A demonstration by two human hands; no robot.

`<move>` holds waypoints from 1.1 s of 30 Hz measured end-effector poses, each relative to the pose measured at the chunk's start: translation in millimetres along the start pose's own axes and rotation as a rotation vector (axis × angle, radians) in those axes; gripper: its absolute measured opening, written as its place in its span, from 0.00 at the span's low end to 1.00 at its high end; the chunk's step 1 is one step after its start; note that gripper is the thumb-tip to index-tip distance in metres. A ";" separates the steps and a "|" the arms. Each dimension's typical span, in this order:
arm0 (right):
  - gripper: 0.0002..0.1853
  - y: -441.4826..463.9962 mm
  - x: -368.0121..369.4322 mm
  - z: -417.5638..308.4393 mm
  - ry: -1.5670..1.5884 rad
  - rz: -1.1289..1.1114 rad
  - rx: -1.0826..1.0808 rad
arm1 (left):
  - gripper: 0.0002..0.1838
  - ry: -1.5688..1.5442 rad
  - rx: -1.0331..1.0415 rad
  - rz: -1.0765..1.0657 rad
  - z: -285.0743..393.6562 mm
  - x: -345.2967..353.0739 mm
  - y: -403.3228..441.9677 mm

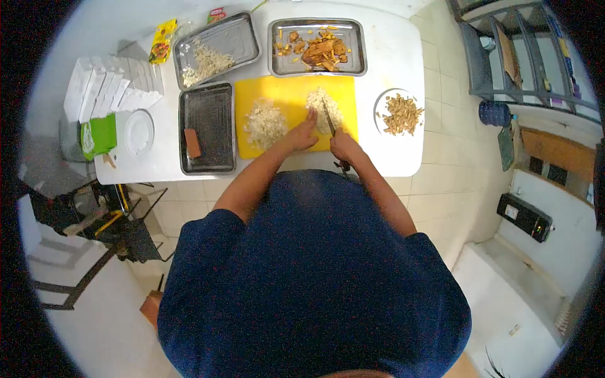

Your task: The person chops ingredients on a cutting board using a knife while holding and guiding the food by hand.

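Note:
My right hand [343, 145] is closed around the handle of a knife [329, 117]. The knife's blade points away from me and lies over a pile of finely chopped pale food [315, 99] on a yellow cutting board [296, 86]. Beside the blade, my left hand [302, 135] has its fingers stretched out, the tips at the near edge of that pile. Left of my hands, a second pale chopped pile [265, 124] rests on the same board. Exactly what the food is, I cannot tell.
Behind the board stand a metal tray [274, 60] of browned pieces and another tray [242, 36] with pale bits. A dark tray [208, 110] holds a reddish-brown block [192, 143]. At right is a plate [380, 104] of brown strips; white boxes [104, 85] stand left.

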State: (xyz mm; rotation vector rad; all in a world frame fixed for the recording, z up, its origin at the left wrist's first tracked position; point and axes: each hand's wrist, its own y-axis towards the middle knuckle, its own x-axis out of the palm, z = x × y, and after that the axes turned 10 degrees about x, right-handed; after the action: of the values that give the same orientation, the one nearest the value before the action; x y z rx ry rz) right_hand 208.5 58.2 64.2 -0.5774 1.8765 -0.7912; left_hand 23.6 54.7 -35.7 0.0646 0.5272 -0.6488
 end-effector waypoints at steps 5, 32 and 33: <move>0.18 18.5 44.4 14.9 -0.071 0.045 0.039 | 0.52 -0.035 -0.013 -0.046 -8.2 -3.3 -0.6; 0.18 -12.9 -10.4 -10.2 -0.186 0.130 0.017 | 0.57 0.075 -0.128 -0.037 8.8 16.1 1.2; 0.18 -12.2 -9.5 -11.1 -0.185 0.133 0.011 | 0.57 0.083 -0.142 -0.059 10.2 13.3 2.8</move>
State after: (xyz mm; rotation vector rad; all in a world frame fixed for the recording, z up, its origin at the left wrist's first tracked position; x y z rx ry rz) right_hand 202.8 59.5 82.4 -0.4962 1.7205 -0.6386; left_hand 38.8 47.3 -33.6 -0.0581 0.6561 -0.6666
